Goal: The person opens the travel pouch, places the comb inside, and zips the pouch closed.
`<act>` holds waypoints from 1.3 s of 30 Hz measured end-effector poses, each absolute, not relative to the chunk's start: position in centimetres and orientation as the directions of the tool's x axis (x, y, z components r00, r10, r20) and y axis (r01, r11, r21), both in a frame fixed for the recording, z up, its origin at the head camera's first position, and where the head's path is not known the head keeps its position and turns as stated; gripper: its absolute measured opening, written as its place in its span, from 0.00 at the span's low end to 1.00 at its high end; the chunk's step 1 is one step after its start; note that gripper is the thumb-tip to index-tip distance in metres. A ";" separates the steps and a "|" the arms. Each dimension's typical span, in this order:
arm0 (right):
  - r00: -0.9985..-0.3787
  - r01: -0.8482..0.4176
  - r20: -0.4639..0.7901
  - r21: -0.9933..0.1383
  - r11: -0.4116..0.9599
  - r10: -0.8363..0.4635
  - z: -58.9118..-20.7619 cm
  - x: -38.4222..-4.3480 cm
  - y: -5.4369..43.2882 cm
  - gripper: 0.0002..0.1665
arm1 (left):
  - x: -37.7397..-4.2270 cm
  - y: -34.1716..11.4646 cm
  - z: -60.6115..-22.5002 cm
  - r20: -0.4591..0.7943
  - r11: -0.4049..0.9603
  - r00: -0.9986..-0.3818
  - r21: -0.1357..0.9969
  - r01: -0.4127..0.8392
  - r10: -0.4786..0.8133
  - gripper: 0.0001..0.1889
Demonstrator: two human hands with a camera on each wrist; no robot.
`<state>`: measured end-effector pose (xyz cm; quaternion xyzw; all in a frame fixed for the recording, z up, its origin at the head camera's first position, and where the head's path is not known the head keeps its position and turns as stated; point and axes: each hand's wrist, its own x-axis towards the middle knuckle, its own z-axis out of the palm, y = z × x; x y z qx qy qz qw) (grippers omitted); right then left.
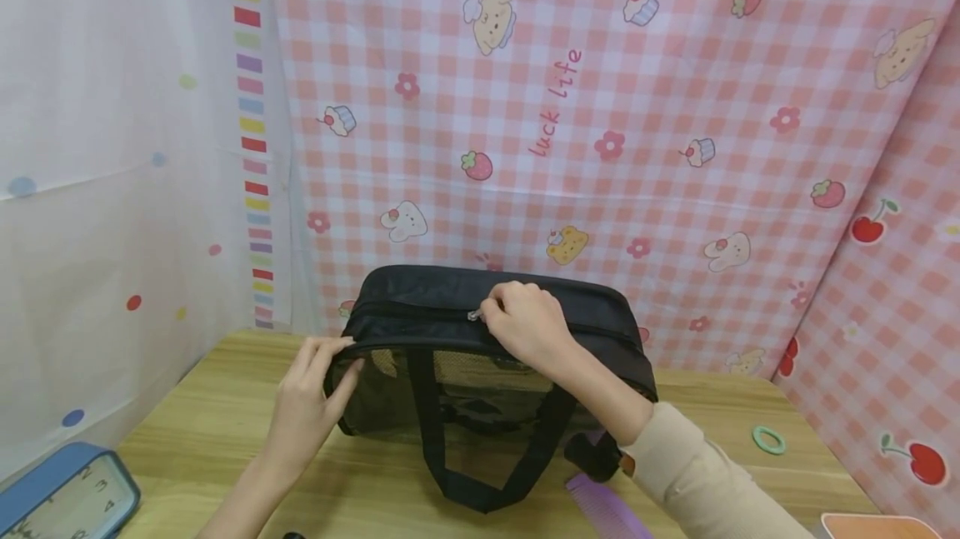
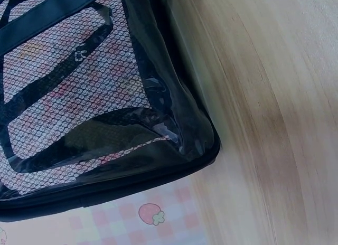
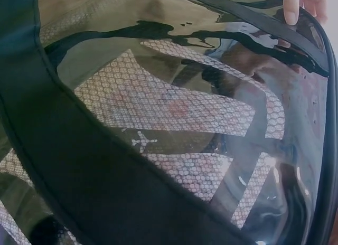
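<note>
A black bag with see-through side panels stands on the wooden table, its strap handle hanging down the front. My left hand holds the bag's upper left corner, thumb on the front panel and fingers over the top edge. On top, my right hand pinches the metal zipper pull, left of the bag's middle. Mesh shows through the clear panel in the left wrist view. In the right wrist view, the left hand's fingertips touch the bag's edge.
A purple comb and a dark, rounded object lie right of the handle, partly behind the right sleeve. Farther right is a green ring. A blue-framed clock stands front left. Printed curtains hang behind the table.
</note>
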<state>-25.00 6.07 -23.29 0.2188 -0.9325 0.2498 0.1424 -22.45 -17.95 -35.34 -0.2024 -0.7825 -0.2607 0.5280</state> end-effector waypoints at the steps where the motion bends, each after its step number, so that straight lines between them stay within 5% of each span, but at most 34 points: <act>1: -0.864 -0.479 0.375 -0.405 0.779 -0.336 -23.3 -25.0 6.0 0.18 | -22.5 -18.0 -35.4 0.932 0.782 -0.361 0.196 0.592 0.040 0.22; 39: -0.860 -0.488 0.383 -0.421 0.765 -0.337 -23.4 -24.8 3.9 0.28 | -22.7 -17.9 -35.6 0.936 0.779 -0.349 0.189 0.598 0.040 0.23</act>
